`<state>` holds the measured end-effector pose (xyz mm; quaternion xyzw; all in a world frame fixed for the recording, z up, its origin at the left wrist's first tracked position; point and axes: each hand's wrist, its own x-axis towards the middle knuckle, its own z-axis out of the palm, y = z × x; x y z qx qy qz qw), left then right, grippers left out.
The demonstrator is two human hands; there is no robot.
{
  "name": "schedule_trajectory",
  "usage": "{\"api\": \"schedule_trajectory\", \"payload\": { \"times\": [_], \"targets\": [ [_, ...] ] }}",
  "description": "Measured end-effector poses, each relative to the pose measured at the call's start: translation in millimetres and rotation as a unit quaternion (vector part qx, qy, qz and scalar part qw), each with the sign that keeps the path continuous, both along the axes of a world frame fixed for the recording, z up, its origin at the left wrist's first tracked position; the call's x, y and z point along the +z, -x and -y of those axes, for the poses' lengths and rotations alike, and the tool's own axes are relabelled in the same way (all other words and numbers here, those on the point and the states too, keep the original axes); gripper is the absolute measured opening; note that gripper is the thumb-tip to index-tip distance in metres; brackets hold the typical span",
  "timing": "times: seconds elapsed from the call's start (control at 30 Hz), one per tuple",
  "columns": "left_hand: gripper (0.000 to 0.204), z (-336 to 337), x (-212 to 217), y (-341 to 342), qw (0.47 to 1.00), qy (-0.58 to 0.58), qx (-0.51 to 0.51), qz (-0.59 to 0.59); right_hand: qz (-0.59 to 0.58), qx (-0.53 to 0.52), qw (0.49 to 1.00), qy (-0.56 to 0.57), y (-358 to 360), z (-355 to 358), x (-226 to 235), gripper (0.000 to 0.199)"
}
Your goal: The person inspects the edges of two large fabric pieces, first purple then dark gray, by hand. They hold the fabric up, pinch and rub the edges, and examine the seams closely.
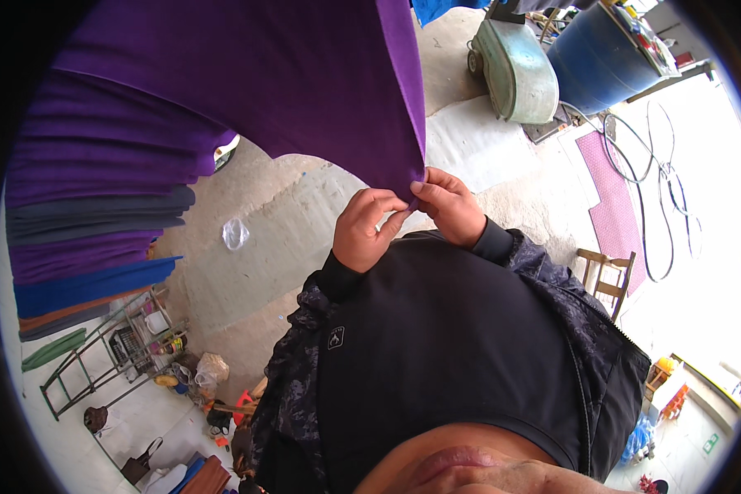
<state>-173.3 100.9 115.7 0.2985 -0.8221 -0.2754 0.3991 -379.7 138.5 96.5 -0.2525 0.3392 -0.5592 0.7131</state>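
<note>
A large purple cloth [305, 82] spreads across the top of the view and narrows to a corner in front of my chest. My left hand [364, 226] pinches the lowest tip of that corner between thumb and fingers. Just beside it, my right hand [446, 204] grips the cloth's right edge near the same corner, thumb on top. The two hands almost touch. A paler folded edge runs up the right side of the cloth from my right hand. The cloth's upper end lies outside the view.
Stacked folded fabrics [99, 222] in purple, grey and blue stand at the left, above a metal rack [99, 354]. A clear plastic bag [235, 234] lies on the floor. At the upper right are a pale green machine [514, 74], a blue barrel [605, 58] and a looped hose [646, 177]. A wooden chair [608, 276] stands right.
</note>
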Motion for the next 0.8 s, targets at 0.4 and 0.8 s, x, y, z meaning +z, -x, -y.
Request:
{"api": "schedule_trajectory", "payload": {
  "times": [0.4, 0.8],
  "targets": [
    [0.035, 0, 4, -7, 0.999, 0.011, 0.040, 0.000, 0.063, 0.048, 0.996, 0.033, -5, 0, 19, 0.025],
    [0.028, -3, 5, -13, 0.997, -0.017, 0.041, -0.061, 0.042, 0.096, 0.991, 0.079, -3, 1, 15, 0.022]
  ]
}}
